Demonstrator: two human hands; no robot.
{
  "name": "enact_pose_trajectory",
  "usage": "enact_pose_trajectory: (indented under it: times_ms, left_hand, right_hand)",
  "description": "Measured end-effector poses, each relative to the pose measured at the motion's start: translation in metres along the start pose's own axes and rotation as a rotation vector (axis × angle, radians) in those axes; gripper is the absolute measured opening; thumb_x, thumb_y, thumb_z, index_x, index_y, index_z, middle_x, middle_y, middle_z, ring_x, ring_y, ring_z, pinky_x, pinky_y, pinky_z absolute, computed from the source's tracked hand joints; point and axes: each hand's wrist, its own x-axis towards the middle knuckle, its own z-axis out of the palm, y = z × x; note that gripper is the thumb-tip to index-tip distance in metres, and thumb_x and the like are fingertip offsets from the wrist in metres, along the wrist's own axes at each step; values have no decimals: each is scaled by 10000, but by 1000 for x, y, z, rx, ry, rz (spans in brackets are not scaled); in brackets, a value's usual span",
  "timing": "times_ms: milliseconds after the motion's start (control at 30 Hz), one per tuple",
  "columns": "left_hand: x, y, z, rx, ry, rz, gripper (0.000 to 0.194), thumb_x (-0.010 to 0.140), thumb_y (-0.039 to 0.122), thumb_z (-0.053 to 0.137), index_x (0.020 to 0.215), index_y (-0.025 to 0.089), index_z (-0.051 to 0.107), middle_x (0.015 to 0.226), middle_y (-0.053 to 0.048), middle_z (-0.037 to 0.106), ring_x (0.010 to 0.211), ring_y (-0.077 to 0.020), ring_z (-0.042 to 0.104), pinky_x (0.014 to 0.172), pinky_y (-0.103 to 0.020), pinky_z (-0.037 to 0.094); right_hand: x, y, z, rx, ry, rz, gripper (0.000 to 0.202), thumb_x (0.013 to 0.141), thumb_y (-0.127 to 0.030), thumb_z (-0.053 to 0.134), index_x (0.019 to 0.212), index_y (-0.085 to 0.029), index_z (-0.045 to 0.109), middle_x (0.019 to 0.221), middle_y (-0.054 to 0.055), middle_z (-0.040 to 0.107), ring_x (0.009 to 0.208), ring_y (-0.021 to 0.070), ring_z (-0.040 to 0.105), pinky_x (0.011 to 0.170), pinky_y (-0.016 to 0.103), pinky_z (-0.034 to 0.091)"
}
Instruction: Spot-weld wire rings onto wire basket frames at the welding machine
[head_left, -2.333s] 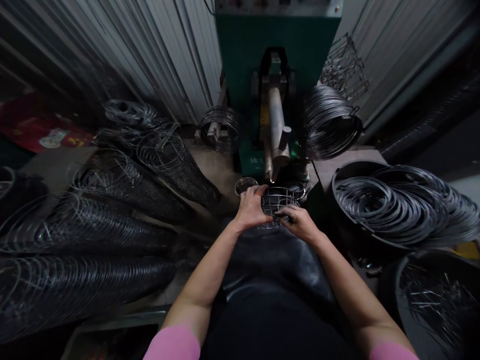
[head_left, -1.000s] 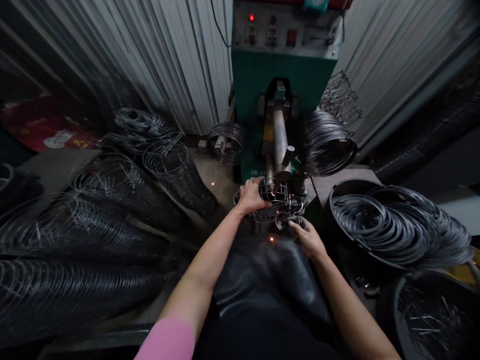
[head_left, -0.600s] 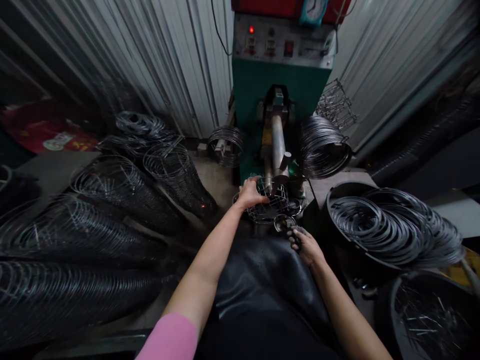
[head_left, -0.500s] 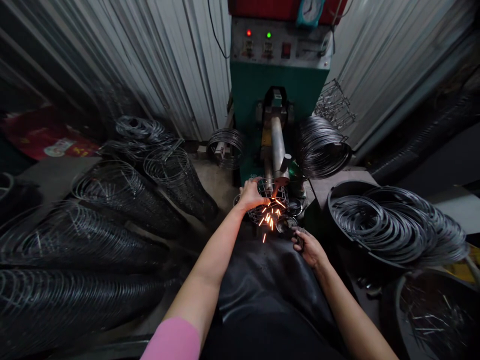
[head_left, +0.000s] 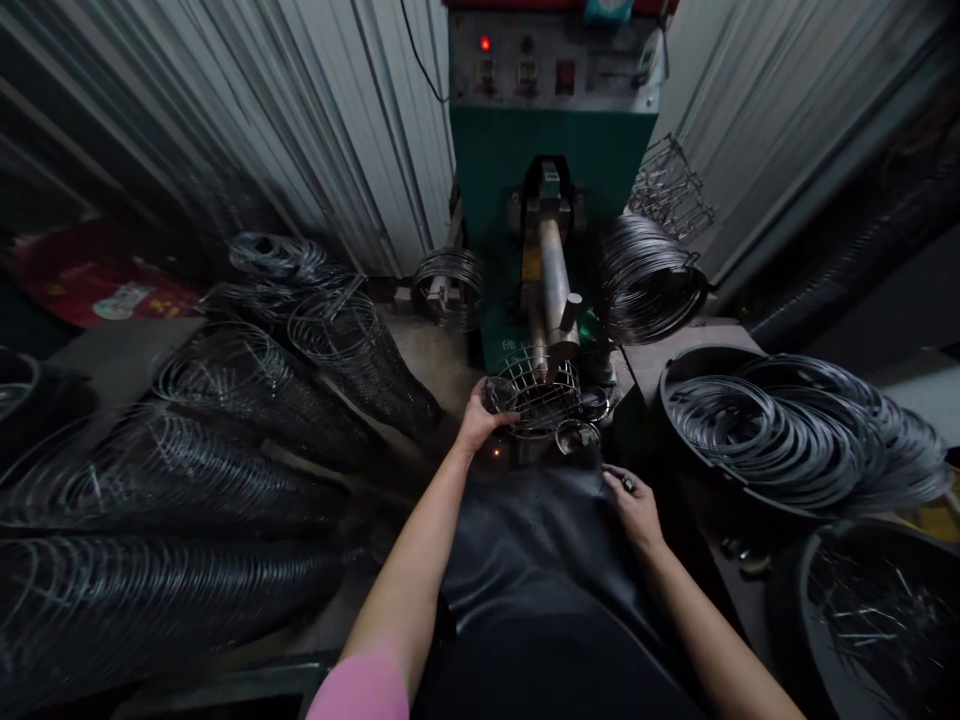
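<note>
Steel wire forms the round basket [head_left: 556,408] I see from afar, sitting under the electrode tip [head_left: 553,374] of a green spot welder [head_left: 480,150]. My left hand [head_left: 475,420] has the basket's left edge between thumb and fingers. My right hand [head_left: 637,508] is off the basket, near a small round metal-rimmed piece [head_left: 576,438]; its thumb and fingertips draw close together, but I cannot tell if they pinch anything. One orange spark [head_left: 496,453] glows below the left hand, while coiled wire [head_left: 649,285] hangs right of the electrode
</note>
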Motion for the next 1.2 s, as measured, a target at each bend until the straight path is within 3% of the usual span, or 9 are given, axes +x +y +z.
enact_pose_trajectory:
  times_ms: [100, 167, 233, 367, 533, 633, 800, 967, 1200]
  left_hand:
    - [1, -5, 2, -117, 33, 29, 1046, 422, 386, 840, 1291, 172, 298, 1260, -116, 469, 1158, -243, 491, 989, -380, 397]
    - [-3, 1, -2, -106, 16, 51, 1037, 415, 404, 838, 1275, 168, 309, 1234, -114, 487, 1120, -241, 518, 960, -374, 424]
    - [-14, 11, -9, -22, -39, 81, 1025, 423, 417, 835, 1272, 169, 318, 1205, -110, 510, 1077, -242, 542, 934, -382, 442]
    - [-50, 41, -15, 347, -95, 204, 981, 429, 416, 834, 1262, 178, 374, 1207, -105, 485, 1079, -255, 515, 941, -395, 425]
    - [-77, 89, 7, 897, -128, 334, 939, 439, 392, 818, 1262, 219, 402, 1184, -84, 481, 1112, -286, 449, 955, -421, 368]
    - [-82, 109, 20, 1046, -177, 363, 921, 465, 420, 791, 1270, 208, 395, 1195, -95, 472, 1117, -298, 431, 952, -437, 340]
    - [-86, 119, 29, 1082, -229, 371, 901, 479, 410, 775, 1266, 183, 398, 1200, -114, 469, 1111, -304, 423, 948, -442, 328]
    - [-87, 116, 29, 1023, -243, 323, 904, 469, 422, 779, 1258, 196, 399, 1184, -95, 475, 1123, -295, 423, 958, -423, 337]
    - [-80, 113, 27, 964, -244, 284, 921, 444, 421, 798, 1255, 221, 409, 1183, -79, 468, 1142, -292, 422, 967, -408, 334]
  right_hand:
    - [-4, 21, -6, -290, -106, -156, 345, 679, -493, 606, 779, -174, 695, 812, 98, 684, 784, 246, 629, 732, 373, 488]
    - [-3, 16, -9, -403, -190, -231, 327, 726, -477, 550, 782, -187, 690, 816, 101, 686, 785, 253, 638, 736, 385, 494]
    - [-1, -7, -8, -470, -304, -312, 299, 769, -435, 517, 824, -196, 687, 840, 93, 686, 802, 243, 643, 736, 367, 502]
    - [-2, -84, 7, -612, -519, -486, 275, 797, -308, 533, 1041, -216, 621, 961, 66, 675, 885, 215, 633, 771, 315, 483]
    - [1, -146, 38, -965, -528, -429, 344, 688, -198, 657, 1019, -206, 564, 778, 34, 670, 718, 214, 634, 599, 256, 440]
    - [2, -148, 51, -987, -447, -422, 263, 684, -177, 655, 931, -200, 568, 736, 28, 656, 692, 205, 623, 574, 244, 420]
    - [-2, -122, 54, -690, -310, -546, 147, 730, -153, 586, 869, -199, 576, 743, 11, 651, 683, 166, 618, 614, 237, 448]
    - [-1, -108, 44, -537, -528, -681, 155, 806, -191, 508, 885, -196, 642, 885, 45, 679, 846, 175, 635, 768, 274, 481]
    - [5, -118, 36, -597, -688, -717, 254, 821, -253, 541, 1048, -189, 633, 975, 74, 651, 910, 192, 611, 807, 317, 483]
